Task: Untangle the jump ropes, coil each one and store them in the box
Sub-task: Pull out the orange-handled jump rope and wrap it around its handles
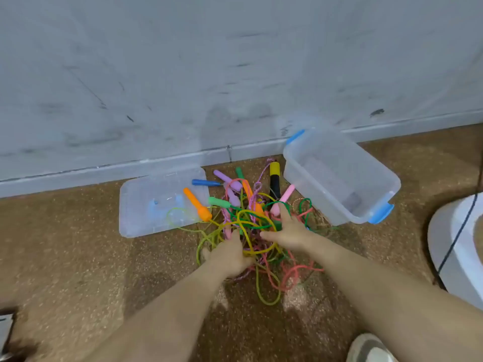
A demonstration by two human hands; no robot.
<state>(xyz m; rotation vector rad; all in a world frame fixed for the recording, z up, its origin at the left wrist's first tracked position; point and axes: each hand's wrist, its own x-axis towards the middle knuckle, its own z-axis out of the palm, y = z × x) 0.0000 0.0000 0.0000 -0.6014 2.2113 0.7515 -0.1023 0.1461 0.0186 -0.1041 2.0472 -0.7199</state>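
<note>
A grey scuffed wall (235, 61) meets a speckled brown floor (78, 257), and everything lies on the floor near the skirting. The clear box (326, 202) with blue clips sits open on the right, tilted askew, just beside the ropes. Its clear lid (146, 205) lies flat on the left, with an orange handle (197, 205) and a loop of pale green cord resting across it. Between box and lid lies the tangle (261, 246): yellow, green, pink and braided purple cords knotted in one heap, none of it in the box. The left hand (230, 254) rests palm down on the near left of the heap, thumb out to the side; a yellow cord crosses its fingers, whose tips are buried among the cords, so I cannot tell whether they grip anything. The right hand (287, 231) lies spread wide over the heap's right side, thumb pointing left, forefinger straight and touching the base of a pink handle (283, 198), holding nothing. Behind the fingers lie a black-and-yellow handle (275, 178), a blue handle (206, 182) and a green handle (219, 202)
</note>
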